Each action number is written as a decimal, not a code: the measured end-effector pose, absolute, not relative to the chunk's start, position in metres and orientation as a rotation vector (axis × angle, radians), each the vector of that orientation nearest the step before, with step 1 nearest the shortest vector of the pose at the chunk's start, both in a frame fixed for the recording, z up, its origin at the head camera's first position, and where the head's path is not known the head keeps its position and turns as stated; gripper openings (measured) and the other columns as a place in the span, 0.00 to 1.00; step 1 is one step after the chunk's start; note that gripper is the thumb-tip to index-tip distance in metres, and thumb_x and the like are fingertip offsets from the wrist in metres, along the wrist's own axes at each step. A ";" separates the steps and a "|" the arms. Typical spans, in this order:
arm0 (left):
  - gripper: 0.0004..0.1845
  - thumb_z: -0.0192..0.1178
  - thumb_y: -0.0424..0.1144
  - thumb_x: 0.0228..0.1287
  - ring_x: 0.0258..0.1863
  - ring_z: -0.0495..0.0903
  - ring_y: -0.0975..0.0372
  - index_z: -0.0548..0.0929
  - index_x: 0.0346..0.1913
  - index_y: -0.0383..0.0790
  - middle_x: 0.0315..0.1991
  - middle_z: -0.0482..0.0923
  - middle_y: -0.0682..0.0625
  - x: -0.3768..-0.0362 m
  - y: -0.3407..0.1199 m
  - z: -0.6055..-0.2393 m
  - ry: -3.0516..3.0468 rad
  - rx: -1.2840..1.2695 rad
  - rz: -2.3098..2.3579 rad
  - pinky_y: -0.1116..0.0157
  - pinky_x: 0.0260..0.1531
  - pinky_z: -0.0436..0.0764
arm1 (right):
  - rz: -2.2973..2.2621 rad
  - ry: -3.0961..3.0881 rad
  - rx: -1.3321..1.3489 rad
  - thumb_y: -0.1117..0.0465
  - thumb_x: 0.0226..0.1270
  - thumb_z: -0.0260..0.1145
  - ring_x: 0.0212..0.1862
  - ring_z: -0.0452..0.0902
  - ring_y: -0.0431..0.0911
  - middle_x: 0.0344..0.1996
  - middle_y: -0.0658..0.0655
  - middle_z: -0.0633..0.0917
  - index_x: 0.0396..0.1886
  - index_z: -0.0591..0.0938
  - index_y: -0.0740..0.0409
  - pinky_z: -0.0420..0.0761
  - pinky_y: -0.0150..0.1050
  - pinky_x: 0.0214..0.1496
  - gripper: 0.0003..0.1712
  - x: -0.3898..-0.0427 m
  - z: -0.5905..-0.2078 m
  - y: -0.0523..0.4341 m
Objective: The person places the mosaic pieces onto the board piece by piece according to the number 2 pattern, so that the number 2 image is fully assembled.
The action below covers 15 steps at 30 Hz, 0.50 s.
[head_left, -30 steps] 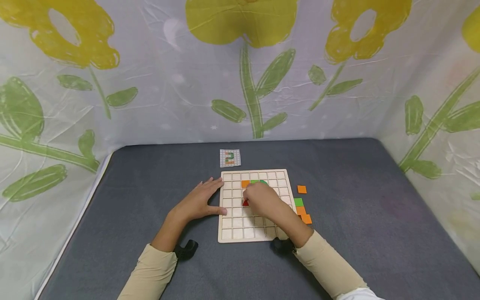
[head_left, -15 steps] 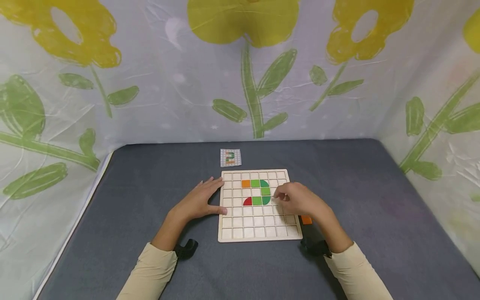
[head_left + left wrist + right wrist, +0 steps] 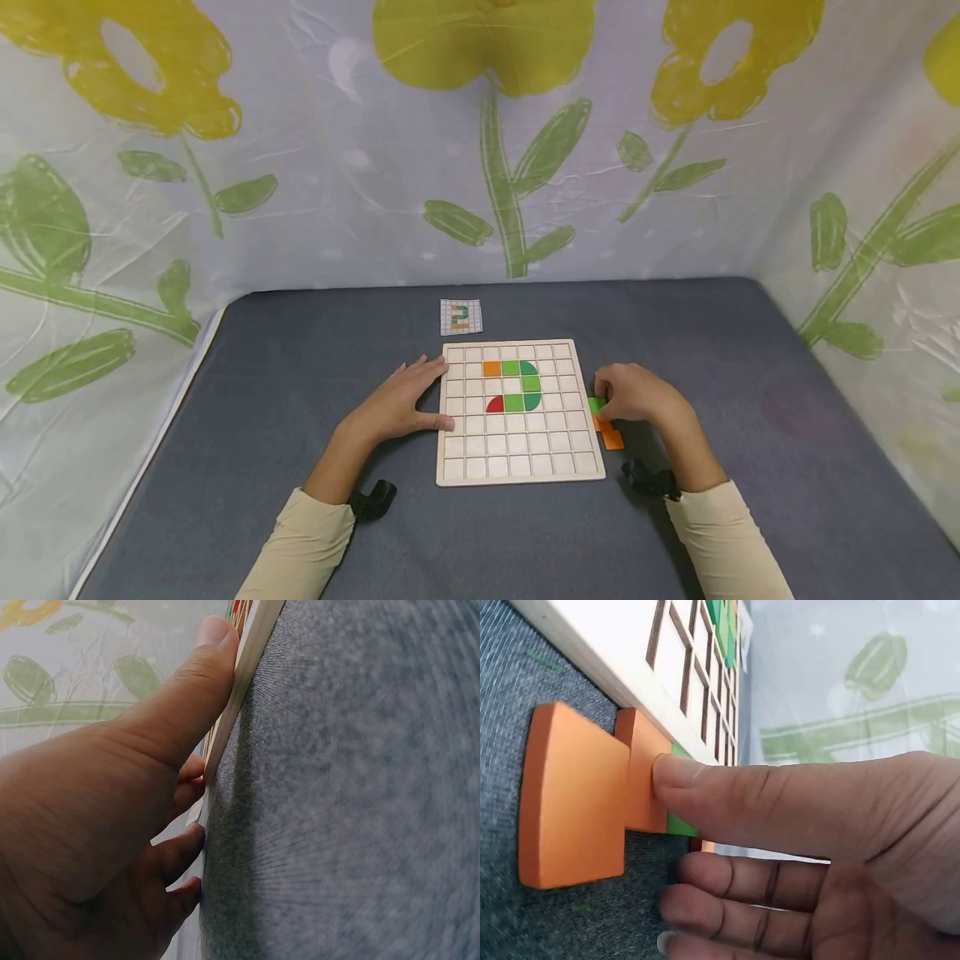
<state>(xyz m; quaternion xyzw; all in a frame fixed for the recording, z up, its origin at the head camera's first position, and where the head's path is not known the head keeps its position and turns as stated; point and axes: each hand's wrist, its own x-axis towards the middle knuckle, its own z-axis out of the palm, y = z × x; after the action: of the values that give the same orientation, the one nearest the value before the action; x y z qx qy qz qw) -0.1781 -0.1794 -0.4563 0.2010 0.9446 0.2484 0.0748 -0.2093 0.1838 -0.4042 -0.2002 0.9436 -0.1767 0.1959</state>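
A wooden grid board (image 3: 517,467) lies on the table, with a few coloured tiles in its middle: an orange square (image 3: 491,368), green squares (image 3: 513,402), dark green quarter-rounds (image 3: 532,402) and a red quarter-round (image 3: 495,404). My left hand (image 3: 397,404) rests at its left edge, thumb on the rim and fingers spread. Beyond the right edge, my right hand (image 3: 637,393) is over loose tiles, thumb and forefinger apart around a green tile (image 3: 596,404). In the right wrist view the thumb overlaps an orange tile (image 3: 646,769); the forefinger is hidden behind it.
Another orange tile (image 3: 612,439) lies nearest me beside the board's right edge. A small pattern card (image 3: 461,317) with a coloured figure on a grid lies behind the board. A flower-printed curtain (image 3: 337,167) stands along the table's back edge.
My right hand has gone from over the red quarter-round on the board, rightward to the loose tiles beside it, uncovering the tiles in the grid. The left hand has stayed put.
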 end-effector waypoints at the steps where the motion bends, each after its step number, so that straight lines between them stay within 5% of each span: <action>1: 0.52 0.62 0.66 0.43 0.68 0.45 0.54 0.56 0.69 0.45 0.68 0.53 0.50 -0.178 -0.179 -0.457 2.834 0.601 0.743 0.51 0.64 0.44 | -0.499 2.645 -0.562 0.63 0.46 0.72 0.25 0.67 0.45 0.23 0.52 0.73 0.29 0.77 0.59 0.67 0.38 0.24 0.12 -0.209 -0.405 0.184; 15: 0.53 0.62 0.66 0.42 0.68 0.46 0.53 0.56 0.69 0.43 0.68 0.53 0.49 -0.178 -0.180 -0.457 2.848 0.622 0.733 0.50 0.63 0.45 | -0.823 2.557 -0.672 0.72 0.49 0.66 0.26 0.70 0.45 0.24 0.52 0.77 0.26 0.79 0.59 0.72 0.38 0.27 0.06 -0.215 -0.405 0.192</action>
<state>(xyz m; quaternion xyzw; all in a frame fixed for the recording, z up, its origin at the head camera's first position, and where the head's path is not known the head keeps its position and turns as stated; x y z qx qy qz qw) -0.1780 -0.1796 -0.4570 0.2065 0.9453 0.2432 0.0680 -0.2153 0.1917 -0.4045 -0.2386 0.9075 -0.2920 0.1853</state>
